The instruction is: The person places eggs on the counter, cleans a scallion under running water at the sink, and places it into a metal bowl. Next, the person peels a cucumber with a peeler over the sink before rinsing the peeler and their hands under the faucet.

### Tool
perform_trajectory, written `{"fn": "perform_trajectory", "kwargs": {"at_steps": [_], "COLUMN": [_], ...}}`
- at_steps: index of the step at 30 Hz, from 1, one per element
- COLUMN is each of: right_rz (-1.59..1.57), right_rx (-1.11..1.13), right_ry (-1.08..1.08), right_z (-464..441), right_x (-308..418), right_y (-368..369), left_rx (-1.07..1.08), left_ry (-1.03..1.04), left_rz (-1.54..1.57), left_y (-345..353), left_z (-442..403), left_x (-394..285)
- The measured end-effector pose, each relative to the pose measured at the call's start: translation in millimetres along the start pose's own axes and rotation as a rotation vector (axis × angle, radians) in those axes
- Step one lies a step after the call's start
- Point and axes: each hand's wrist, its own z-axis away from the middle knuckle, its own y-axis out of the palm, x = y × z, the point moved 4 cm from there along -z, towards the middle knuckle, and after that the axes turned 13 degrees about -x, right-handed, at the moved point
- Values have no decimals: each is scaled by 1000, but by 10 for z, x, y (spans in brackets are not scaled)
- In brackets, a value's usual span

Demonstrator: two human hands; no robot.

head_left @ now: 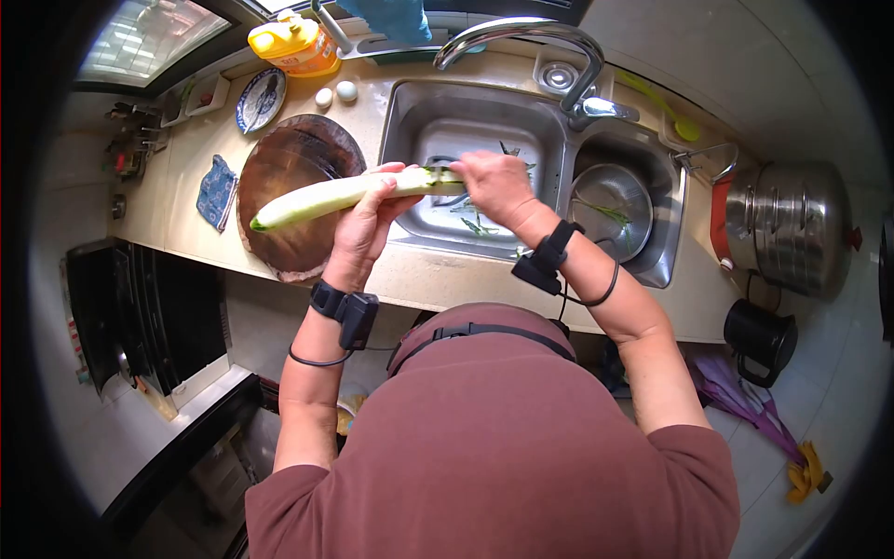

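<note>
A long, pale green gourd (pixel 317 203), mostly peeled and with a dark green tip, stretches from above the round wooden chopping board to above the large sink basin. My left hand (pixel 368 219) is wrapped round its middle from below. At its right end my right hand (pixel 498 191) is closed on a dark peeler (pixel 443 170), whose head lies against the gourd near some remaining green skin. The fingers partly hide the peeler's handle. Green peel strips (pixel 477 224) lie in the steel sink (pixel 395 121) underneath.
The chopping board (pixel 298 149) sits left of the sink, near two eggs (pixel 335 95), a patterned plate (pixel 261 100) and a blue cloth (pixel 217 191). A faucet (pixel 589 70) arches behind. The small basin holds a metal bowl (pixel 610 212); a steel pot (pixel 787 228) stands at right.
</note>
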Motion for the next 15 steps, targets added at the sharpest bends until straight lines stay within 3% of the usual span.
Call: {"fn": "perform_trajectory", "kwargs": {"at_steps": [4,7,11,15], "right_rz": [181,249,242,-155], "right_rx": [146,196,182,86], "right_ry": [143,278,341,334], "right_z": [549,712,521,113], "right_x": [-976,-1258,-1268,-675], "right_y": [311,222,38,-114], "left_rx": [-42,-28,139,205], "left_ry": [-40,-11,73,171], "left_rz": [70,113,35,-101], "left_y": [-238,-277,-174,-10], "left_z": [13,55,76,139], "left_x": [-95,-193,-242,-245]}}
